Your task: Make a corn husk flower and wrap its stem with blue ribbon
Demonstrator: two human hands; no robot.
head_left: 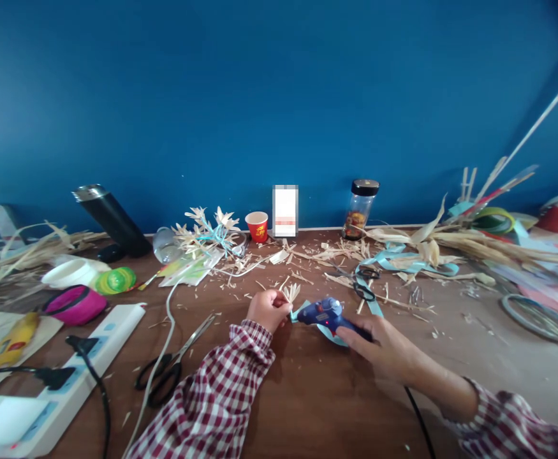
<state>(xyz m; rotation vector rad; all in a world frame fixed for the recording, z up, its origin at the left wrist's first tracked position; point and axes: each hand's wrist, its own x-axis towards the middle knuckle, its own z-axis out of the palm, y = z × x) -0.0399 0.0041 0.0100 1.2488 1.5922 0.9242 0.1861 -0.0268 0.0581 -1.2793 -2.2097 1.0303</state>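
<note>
Pinched in my left hand [270, 310] is a small pale flower made of dried husk [292, 292], its petals fanned upward. My right hand [377, 341] grips a blue hot glue gun [324, 311] by its handle, with a small red light showing on its side. The gun's nozzle points left and sits close beside my left fingertips and the flower's base; whether it touches cannot be made out. Light blue ribbon [332, 336] runs near the flower and under the gun. A black cord [419, 421] trails below my right hand.
Black-handled scissors [176, 363] and a white power strip [87, 382] lie at left. Behind stand a bunch of finished husk flowers [212, 229], a red paper cup [258, 227] and a lidded jar [359, 209]. Husk strips [470, 245] and scraps spread across the table's back and right.
</note>
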